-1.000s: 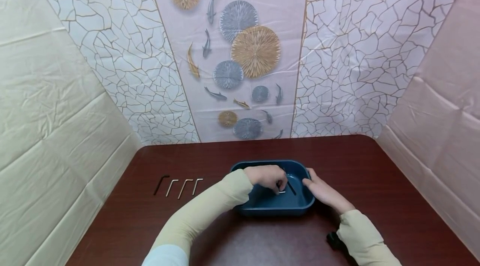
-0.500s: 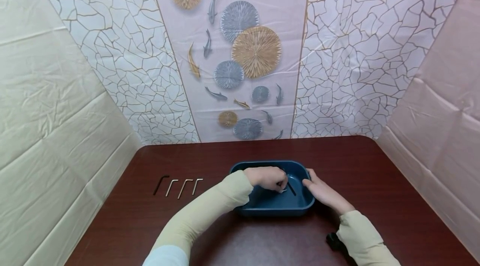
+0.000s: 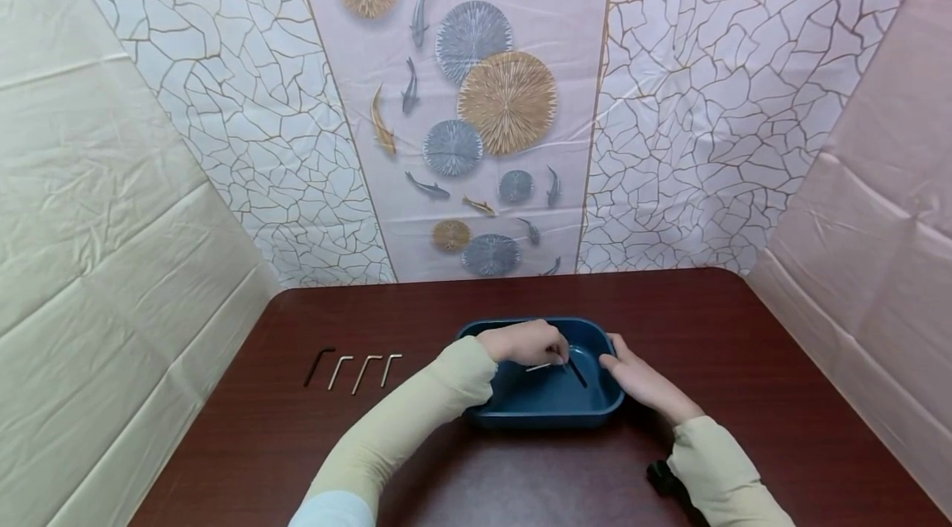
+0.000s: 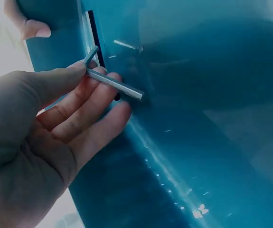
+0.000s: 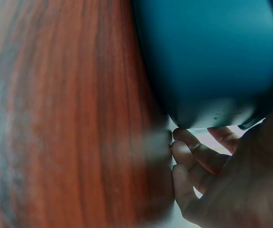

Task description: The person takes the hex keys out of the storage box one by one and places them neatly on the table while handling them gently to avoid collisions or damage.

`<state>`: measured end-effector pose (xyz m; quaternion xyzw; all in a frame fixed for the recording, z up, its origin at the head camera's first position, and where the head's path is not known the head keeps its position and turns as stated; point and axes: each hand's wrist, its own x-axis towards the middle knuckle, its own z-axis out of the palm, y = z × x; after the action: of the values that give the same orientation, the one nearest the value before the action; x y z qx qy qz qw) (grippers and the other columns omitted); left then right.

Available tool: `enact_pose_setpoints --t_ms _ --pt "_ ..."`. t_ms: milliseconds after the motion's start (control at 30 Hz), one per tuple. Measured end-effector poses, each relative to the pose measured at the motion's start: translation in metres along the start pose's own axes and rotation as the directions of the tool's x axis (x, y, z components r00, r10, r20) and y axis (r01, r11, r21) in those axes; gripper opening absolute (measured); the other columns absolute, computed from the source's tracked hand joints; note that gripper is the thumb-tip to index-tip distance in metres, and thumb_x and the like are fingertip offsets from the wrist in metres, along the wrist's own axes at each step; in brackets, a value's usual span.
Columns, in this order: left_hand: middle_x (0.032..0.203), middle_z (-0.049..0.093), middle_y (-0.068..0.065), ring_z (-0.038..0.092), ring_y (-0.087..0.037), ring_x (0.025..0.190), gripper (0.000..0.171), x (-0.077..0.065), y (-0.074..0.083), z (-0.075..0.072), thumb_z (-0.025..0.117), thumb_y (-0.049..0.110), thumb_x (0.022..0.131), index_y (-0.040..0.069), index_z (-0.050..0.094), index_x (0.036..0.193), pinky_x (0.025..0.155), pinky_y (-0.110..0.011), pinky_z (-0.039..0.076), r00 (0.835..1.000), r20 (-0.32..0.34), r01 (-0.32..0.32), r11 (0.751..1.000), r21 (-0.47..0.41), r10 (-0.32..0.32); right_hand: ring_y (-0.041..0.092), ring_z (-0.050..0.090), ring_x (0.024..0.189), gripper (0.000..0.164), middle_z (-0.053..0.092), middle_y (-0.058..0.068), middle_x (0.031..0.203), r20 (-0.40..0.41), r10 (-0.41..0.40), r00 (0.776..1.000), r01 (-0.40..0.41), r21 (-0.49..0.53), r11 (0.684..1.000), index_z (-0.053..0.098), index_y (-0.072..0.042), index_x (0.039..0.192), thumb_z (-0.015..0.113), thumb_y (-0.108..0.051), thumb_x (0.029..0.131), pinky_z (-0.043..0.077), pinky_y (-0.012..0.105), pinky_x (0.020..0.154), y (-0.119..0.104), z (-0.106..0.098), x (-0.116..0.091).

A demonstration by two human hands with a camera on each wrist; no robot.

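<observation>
In the left wrist view, the left hand pinches a silver hex key between thumb and fingers, above the floor of a deep blue tray. The head view has this hand reaching over the tray from the left. A black hex key lies in the tray towards its right end. Near it in the left wrist view is a small silver piece, its full shape unclear. The right hand holds the tray's right end, thumb at the rim; in the right wrist view its fingers are outside, low against the wall.
Left of the tray, one black hex key and three silver hex keys lie in a row on the dark red wooden table. A black object is beside the right forearm. Patterned cloth hangs behind the table.
The left hand has risen slightly and shifted a little left inside the tray, with the silver hex key in its fingers. The right hand and the tray have stayed in place.
</observation>
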<state>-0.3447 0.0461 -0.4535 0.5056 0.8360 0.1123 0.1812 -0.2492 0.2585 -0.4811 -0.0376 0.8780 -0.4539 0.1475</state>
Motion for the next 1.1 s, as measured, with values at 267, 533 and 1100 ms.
enact_pose_setpoints --t_ms 267,533,1100 --pt "0.088 0.069 -0.001 0.065 -0.011 0.074 0.018 -0.006 -0.011 -0.001 0.057 0.013 0.104 0.010 0.074 0.109 0.067 -0.021 0.054 0.997 -0.023 0.064 0.953 -0.296 -0.074 0.049 0.024 0.142 0.060 0.017 0.031 0.158 -0.003 -0.011 1.000 0.011 0.013 1.000 0.009 0.002 0.156 0.033 -0.028 0.109 0.028 0.066 0.109 0.000 0.001 0.000" --pt "0.096 0.070 -0.005 0.068 -0.014 0.084 0.019 -0.012 -0.007 -0.013 0.058 0.014 0.104 0.010 0.073 0.113 0.071 -0.025 0.058 0.989 -0.066 0.086 0.881 -0.465 -0.132 0.048 0.024 0.142 0.059 0.017 0.031 0.158 -0.005 -0.010 1.000 0.010 0.020 1.000 0.008 0.001 0.156 0.032 -0.026 0.109 0.027 0.066 0.110 0.001 0.002 0.000" --pt "0.107 0.071 -0.015 0.070 -0.017 0.091 0.023 -0.046 -0.003 -0.054 0.058 0.016 0.104 0.005 0.073 0.117 0.071 -0.028 0.059 0.968 -0.189 0.041 0.846 -0.532 -0.166 0.050 0.024 0.141 0.061 0.016 0.029 0.158 0.011 0.011 1.000 -0.011 0.049 0.999 0.006 -0.001 0.156 0.033 -0.029 0.109 0.031 0.067 0.107 -0.001 0.001 -0.001"
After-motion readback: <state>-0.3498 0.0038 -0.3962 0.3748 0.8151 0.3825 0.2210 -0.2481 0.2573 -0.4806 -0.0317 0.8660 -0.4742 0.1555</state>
